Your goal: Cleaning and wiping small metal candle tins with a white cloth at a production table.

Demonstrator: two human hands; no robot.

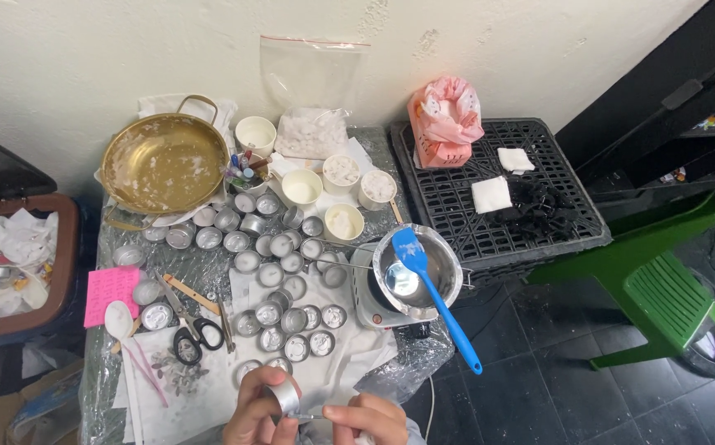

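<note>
Plastic-covered worktop (pixel 209 268) against a pale wall. At its near edge, left hand (pixel 252 412) pinching a small metal cup (pixel 285 395), right hand (pixel 365 416) closed at the rim, steadying. More empty cups (pixel 287 317) clustered mid-worktop within reach.

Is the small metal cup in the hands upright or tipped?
Tipped. The cup lies on its side between the left hand and right hand, its round wall facing up.

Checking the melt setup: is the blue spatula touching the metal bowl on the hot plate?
Touching. Head view shows the blue spatula blade inside the metal bowl, handle crossing its rim.
</note>
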